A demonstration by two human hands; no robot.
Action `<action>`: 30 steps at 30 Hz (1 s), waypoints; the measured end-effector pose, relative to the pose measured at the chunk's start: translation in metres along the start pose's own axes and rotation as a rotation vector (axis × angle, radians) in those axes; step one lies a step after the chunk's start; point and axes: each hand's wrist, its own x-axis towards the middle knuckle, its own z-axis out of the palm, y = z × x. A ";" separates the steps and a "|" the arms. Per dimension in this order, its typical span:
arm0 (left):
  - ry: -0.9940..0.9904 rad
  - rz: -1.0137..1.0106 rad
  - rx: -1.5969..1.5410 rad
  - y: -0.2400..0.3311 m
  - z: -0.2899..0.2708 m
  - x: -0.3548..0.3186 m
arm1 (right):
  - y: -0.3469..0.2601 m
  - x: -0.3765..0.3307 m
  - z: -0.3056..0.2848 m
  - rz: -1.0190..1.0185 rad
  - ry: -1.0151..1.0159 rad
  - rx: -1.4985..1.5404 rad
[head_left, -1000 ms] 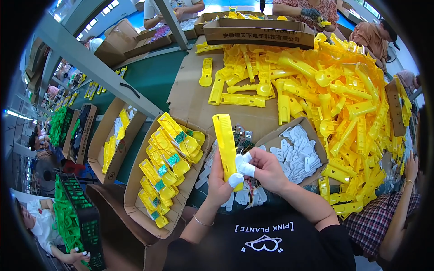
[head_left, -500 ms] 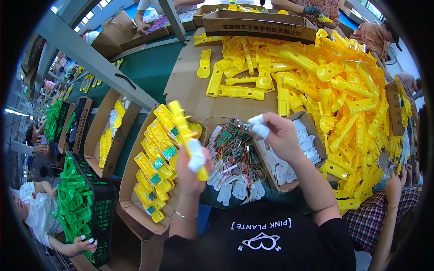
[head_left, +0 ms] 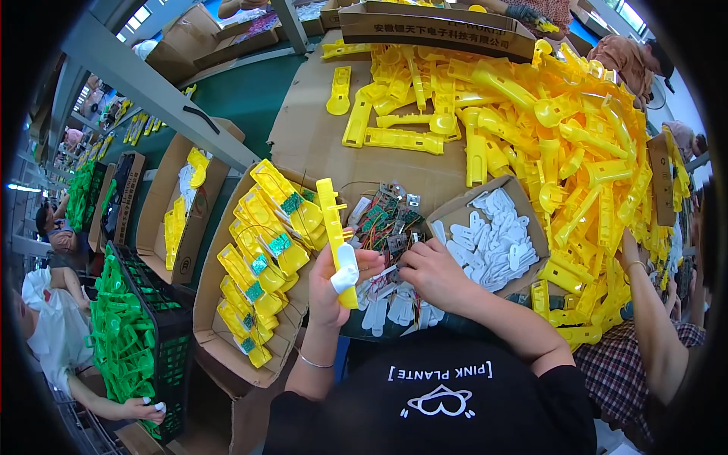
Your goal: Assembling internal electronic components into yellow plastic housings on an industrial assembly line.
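My left hand (head_left: 327, 292) grips a long yellow plastic half-shell (head_left: 331, 216) upright, its inner ribs and posts showing. White covers wrap the thumb and a finger of that hand. At the pile of small circuit boards with thin wires (head_left: 388, 220), my right hand (head_left: 436, 271) reaches in with curled fingers; its fingertips are hidden, so what they pinch cannot be made out. White flat plastic pieces (head_left: 398, 309) lie along the near side of that pile. Left of my left hand, a carton (head_left: 208, 315) holds yellow shells fitted with green boards (head_left: 280, 244).
A small carton (head_left: 437, 227) of white plastic pieces (head_left: 497, 243) stands right of the boards. Beyond it rises a large heap of yellow shells (head_left: 561, 144). A black crate (head_left: 173, 356) of green parts (head_left: 121, 334) is at far left. Co-workers sit around the bench.
My right hand has come down and toward me from above the white-piece carton to the circuit-board pile. The yellow shell in my left hand has shifted right and tilted more upright.
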 end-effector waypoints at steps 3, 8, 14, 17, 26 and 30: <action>-0.035 0.016 0.008 0.007 0.007 -0.002 | 0.007 0.004 -0.021 0.017 0.026 0.196; -0.084 0.028 -0.152 0.006 0.006 -0.001 | -0.005 0.015 -0.074 0.027 0.263 0.647; -0.192 -0.058 -0.343 -0.018 0.003 0.011 | -0.009 0.018 -0.081 0.122 0.319 0.866; -0.167 -0.088 -0.379 -0.019 0.003 0.018 | 0.010 0.013 -0.060 0.149 0.065 0.558; -0.213 -0.069 -0.406 -0.014 -0.002 0.015 | -0.007 0.008 -0.068 0.042 0.344 1.049; -0.202 -0.077 -0.478 -0.014 0.002 0.014 | -0.008 0.007 -0.054 0.040 0.122 0.864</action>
